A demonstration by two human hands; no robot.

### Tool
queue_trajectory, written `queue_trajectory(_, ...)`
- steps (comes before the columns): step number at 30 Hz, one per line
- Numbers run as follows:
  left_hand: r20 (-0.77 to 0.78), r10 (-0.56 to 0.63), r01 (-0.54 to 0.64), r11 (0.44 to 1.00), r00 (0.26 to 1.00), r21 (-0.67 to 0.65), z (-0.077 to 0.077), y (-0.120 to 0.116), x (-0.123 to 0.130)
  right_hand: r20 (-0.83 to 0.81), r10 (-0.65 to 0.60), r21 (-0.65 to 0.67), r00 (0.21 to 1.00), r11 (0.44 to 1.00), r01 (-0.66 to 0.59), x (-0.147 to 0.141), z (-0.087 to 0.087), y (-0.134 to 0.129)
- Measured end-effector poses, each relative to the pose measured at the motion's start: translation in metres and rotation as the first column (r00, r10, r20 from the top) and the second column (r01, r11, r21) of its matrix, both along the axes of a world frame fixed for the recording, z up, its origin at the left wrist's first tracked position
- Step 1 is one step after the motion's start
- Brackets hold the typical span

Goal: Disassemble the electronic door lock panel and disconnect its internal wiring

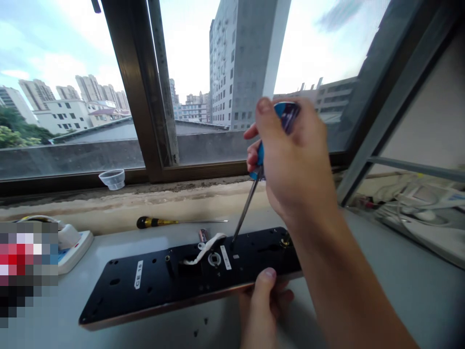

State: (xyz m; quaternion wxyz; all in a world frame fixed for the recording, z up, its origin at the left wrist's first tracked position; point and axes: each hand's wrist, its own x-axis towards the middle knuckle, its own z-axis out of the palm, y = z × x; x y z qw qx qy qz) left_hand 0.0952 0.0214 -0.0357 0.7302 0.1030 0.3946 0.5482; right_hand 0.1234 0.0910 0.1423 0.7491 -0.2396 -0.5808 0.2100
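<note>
A long black door lock panel point(163, 286) lies on the table with its back up, showing a "CE 15" label, a white cable point(207, 247) and mounting posts. My right hand point(294, 150) is closed around the blue handle of a screwdriver point(245, 208). The shaft slants down, its tip at the panel just right of a white barcode label point(225, 257). Beneath the panel's near edge, my left hand point(259, 310) grips it, thumb against the front side and fingers partly hidden below.
Two small dark screws point(206, 321) lie in front of the panel. Behind it are a yellow-black screwdriver point(156, 222) and a small cylinder point(203, 235). A power strip point(78, 252) stands left, a clear plastic cup point(112, 179) on the sill, tangled cables point(417, 203) right.
</note>
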Motion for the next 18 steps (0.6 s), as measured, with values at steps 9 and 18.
queue_trajectory(9,0.007,-0.039,0.039,0.999,0.999,0.017,-0.005,0.001,-0.001,0.025,0.264,0.063,0.964,0.962,-0.265,-0.002,0.003,-0.004)
queue_trajectory(18,0.007,-0.043,0.043,0.999,0.999,0.007,0.004,-0.001,-0.002,-0.018,0.531,0.115,0.847,0.843,-0.526,0.013,0.005,-0.003)
